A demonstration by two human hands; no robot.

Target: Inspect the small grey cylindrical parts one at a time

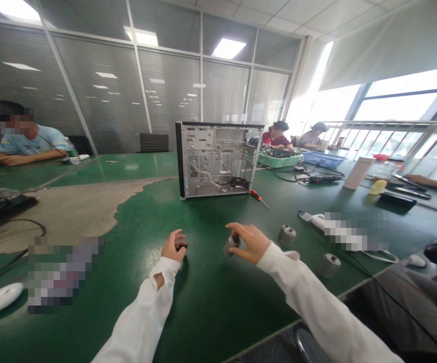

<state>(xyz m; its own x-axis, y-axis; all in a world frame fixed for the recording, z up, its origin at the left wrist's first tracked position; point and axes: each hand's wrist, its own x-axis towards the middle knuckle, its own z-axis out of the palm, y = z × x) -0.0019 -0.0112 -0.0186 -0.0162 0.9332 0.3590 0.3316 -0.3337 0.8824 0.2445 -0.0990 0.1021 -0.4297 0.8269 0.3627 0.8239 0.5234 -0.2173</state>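
Observation:
My right hand (pixel 249 243) has its thumb and fingers around a small grey metal cylinder (pixel 227 248) over the green table (pixel 203 302). To the left, my left hand (pixel 174 246) is half curled near the tabletop; a small dark thing shows between its thumb and fingers, too small to name. Two similar metal cylinders stand right of my right hand, one nearer the middle (pixel 287 235) and one closer to the table's edge (pixel 331 265). Beyond my hands an open computer case (pixel 218 160) stands upright, with cables inside. An orange-handled screwdriver (pixel 257 196) lies at its right corner.
A white power strip (pixel 339 232) with a cable lies at the right. Green (pixel 281 160) and blue (pixel 322 159) baskets stand farther back, near a pale bottle (pixel 359 172). A white oval object (pixel 1 299) lies at left. Several people sit around the table.

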